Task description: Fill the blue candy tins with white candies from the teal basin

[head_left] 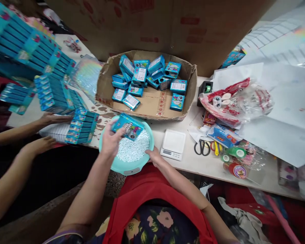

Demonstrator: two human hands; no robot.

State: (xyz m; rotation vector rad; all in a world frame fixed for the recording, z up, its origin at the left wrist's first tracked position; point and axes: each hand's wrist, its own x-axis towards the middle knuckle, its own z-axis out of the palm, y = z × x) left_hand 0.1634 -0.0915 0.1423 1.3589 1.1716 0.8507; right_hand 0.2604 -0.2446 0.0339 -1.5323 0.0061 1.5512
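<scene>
My left hand (pixel 110 139) grips a small blue printed box (pixel 129 128), tilted over a mint-green plastic basin (pixel 150 130); one more may lie behind it, I cannot tell. White pellets or tablets (pixel 133 148) fill the lower part of that basin. With my right hand (pixel 154 155) I grasp the basin's right rim, thumb over the edge and the other fingers mostly hidden. Just beyond stands a shallow cardboard tray (pixel 152 107) holding several similar blue boxes (pixel 139 76). Close to my right hand is a white digital scale (pixel 173 144).
A co-worker's hands (pixel 52 118) hold a bundle of blue boxes (pixel 82 127) at the left, near stacked packs (pixel 27 40). To the right lie black-handled scissors (pixel 202 148), a tape dispenser (pixel 205 92), tape rolls (pixel 237 152) and a plastic bag (pixel 254 101). A large carton (pixel 165 27) stands behind.
</scene>
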